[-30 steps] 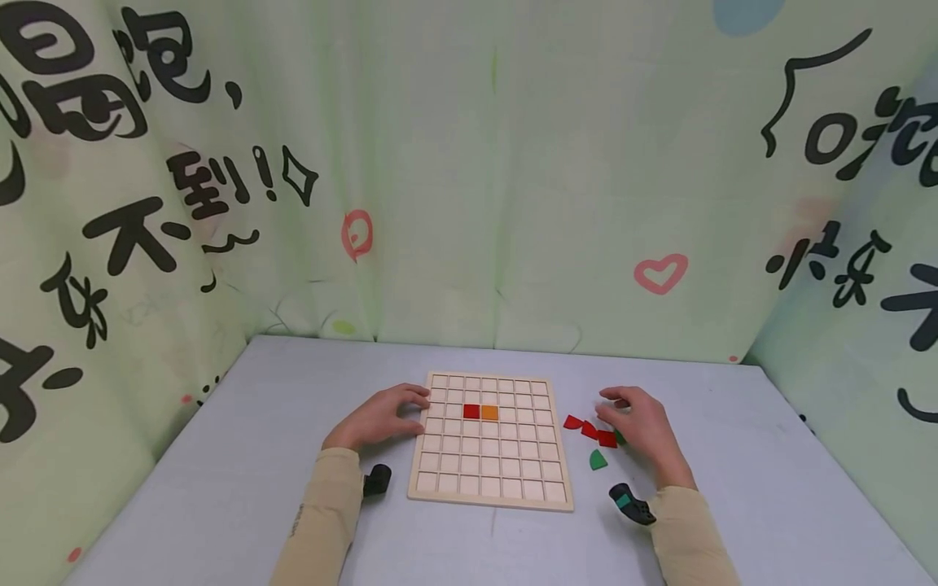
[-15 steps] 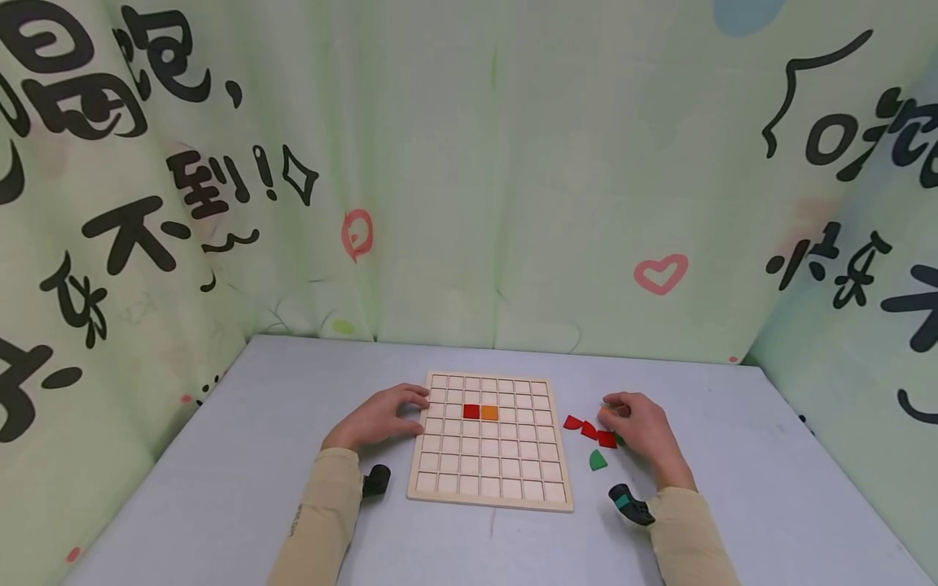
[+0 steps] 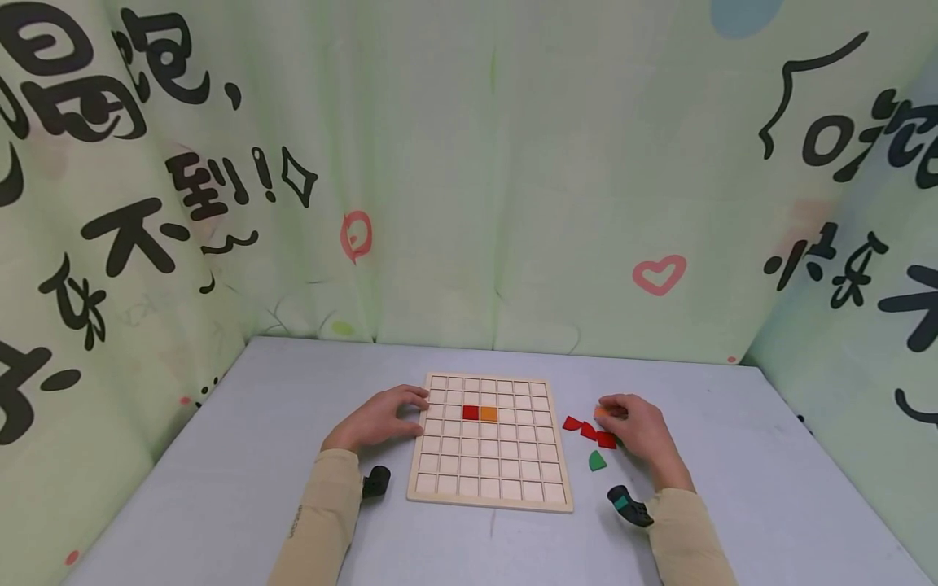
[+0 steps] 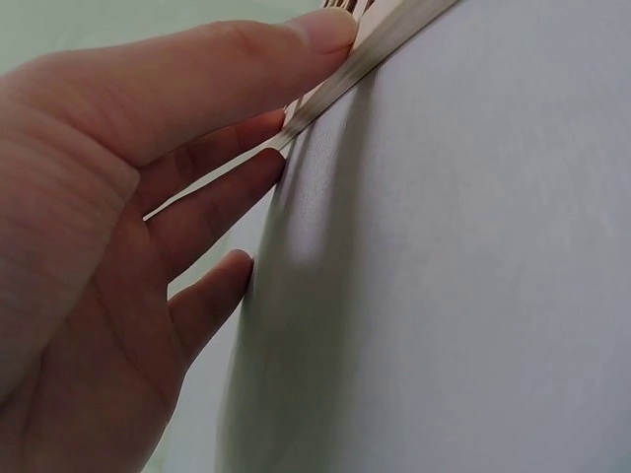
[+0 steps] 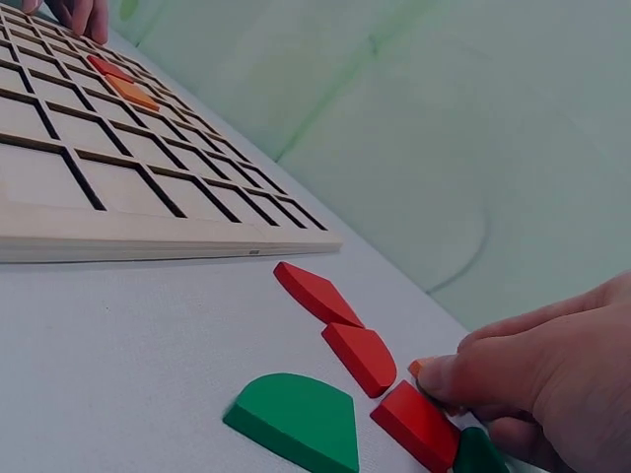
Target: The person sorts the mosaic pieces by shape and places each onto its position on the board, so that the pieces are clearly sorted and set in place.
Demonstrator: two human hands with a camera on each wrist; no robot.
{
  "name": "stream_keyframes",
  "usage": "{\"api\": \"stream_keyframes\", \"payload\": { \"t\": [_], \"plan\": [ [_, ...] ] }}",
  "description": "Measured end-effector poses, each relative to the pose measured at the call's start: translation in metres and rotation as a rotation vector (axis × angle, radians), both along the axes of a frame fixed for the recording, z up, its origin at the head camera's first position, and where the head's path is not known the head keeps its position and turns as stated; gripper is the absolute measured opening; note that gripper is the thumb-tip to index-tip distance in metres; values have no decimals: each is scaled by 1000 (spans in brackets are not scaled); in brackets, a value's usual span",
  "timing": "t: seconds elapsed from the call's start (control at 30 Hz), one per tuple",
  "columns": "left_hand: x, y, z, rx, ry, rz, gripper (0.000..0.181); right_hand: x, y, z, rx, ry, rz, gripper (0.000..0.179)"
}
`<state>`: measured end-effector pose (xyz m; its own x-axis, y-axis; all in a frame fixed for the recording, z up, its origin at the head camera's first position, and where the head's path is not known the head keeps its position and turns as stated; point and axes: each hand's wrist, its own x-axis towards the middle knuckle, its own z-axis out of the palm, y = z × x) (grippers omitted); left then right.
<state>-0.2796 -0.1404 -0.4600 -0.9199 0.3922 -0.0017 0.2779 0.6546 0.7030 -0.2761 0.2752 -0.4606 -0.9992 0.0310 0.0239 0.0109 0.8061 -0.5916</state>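
A light wooden grid board lies on the table with a red square tile and an orange square tile side by side in its cells. My left hand rests at the board's left edge, fairly straight, with thumb and fingertips touching the frame. Right of the board, my right hand pinches an orange tile, mostly hidden behind the thumb. Close to it lie several red tiles, a green rounded tile and another green tile, partly covered by the hand.
The table has a pale cloth surface. Behind and at both sides hangs a light green curtain with black lettering. A black device is strapped at the right wrist, another at the left.
The right hand's fingers have closed on an orange tile and moved slightly leftward with it. The left hand and the board stay in place.
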Motion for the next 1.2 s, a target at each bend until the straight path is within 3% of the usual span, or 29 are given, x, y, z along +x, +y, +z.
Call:
{"api": "stream_keyframes", "payload": {
  "t": [0.63, 1.2],
  "plan": [
    [-1, 0, 0, 1, -5, 4, 32, 1, -4, 2, 30, 63, 85, 28],
    [0, -2, 2, 22, 4, -28, 33, 1, -5, 1, 37, 38, 65, 34]
  ]
}}
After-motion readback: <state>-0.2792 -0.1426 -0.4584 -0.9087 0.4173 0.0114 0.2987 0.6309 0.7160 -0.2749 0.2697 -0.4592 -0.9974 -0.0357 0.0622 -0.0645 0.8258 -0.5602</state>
